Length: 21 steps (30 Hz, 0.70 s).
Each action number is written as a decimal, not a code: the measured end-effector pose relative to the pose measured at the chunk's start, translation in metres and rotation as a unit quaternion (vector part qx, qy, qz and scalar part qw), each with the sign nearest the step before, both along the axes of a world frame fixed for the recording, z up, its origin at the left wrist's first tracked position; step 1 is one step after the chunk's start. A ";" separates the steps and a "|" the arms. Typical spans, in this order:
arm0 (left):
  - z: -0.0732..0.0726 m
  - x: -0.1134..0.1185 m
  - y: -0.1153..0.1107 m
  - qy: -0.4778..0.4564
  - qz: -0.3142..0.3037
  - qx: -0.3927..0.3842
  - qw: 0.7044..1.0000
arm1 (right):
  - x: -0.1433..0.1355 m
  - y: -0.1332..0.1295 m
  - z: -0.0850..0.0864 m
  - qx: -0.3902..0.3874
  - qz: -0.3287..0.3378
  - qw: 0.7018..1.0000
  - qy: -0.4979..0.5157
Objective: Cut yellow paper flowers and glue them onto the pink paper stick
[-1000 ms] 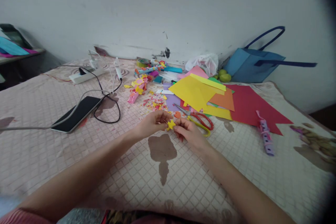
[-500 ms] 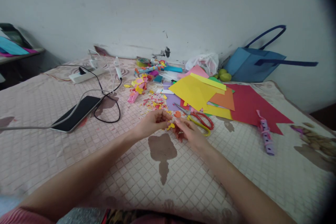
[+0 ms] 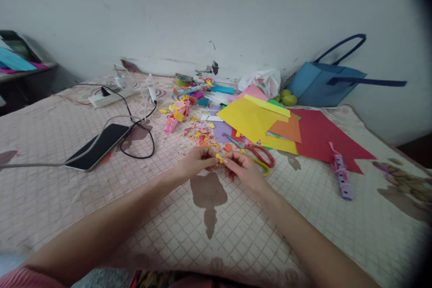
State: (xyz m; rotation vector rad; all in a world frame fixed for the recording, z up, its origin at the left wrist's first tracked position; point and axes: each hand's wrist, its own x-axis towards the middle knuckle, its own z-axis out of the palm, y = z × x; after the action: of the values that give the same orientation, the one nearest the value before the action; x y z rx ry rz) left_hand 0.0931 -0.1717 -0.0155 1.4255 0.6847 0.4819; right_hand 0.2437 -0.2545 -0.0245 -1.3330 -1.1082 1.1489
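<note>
Between my fingertips is a small yellow paper cutout (image 3: 219, 158), its exact shape partly hidden. My left hand (image 3: 197, 162) pinches it from the left, and my right hand (image 3: 241, 165) pinches its other side. Just beyond the right fingers lies an orange paper piece (image 3: 228, 147). Scissors (image 3: 259, 155) with red and yellow handles rest partly behind my right hand. Tiny paper scraps (image 3: 199, 135) are scattered past my left hand. A pink paper roll decorated with yellow flowers (image 3: 177, 114) lies farther back on the left.
Coloured paper sheets (image 3: 249, 117) are piled behind the scissors, beside a large red sheet (image 3: 327, 137). A purple roll (image 3: 342, 177) lies right. A phone (image 3: 97, 146), cables and a power strip (image 3: 111, 97) occupy the left. A blue bag (image 3: 327, 83) stands against the wall.
The yellow cutout has been raised slightly and turned, and both hands' fingertips now meet at it. My right thumb has come down onto it. The things around stay put.
</note>
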 end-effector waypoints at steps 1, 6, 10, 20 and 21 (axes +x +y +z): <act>0.000 0.000 0.000 0.000 0.001 -0.001 1.000 | -0.001 0.000 0.000 0.001 0.000 1.000 -0.001; -0.001 0.000 0.000 -0.003 0.012 -0.008 1.000 | 0.008 0.002 0.003 0.021 0.027 0.997 -0.072; -0.003 -0.001 0.003 -0.018 0.015 -0.016 1.000 | 0.050 0.005 0.003 0.080 -0.083 0.936 -0.333; 0.006 -0.005 0.008 -0.040 0.033 -0.054 0.997 | 0.109 0.009 -0.015 -0.009 -0.076 0.824 -0.561; 0.008 -0.006 0.011 -0.044 0.042 -0.053 0.997 | 0.109 0.009 -0.015 -0.010 -0.068 0.824 -0.563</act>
State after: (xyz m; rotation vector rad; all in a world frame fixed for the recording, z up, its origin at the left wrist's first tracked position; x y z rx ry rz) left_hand 0.0872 -0.1604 -0.0078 1.2717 0.6910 0.5623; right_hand 0.3522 -0.2452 -0.0398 -2.1390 -1.7513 0.1454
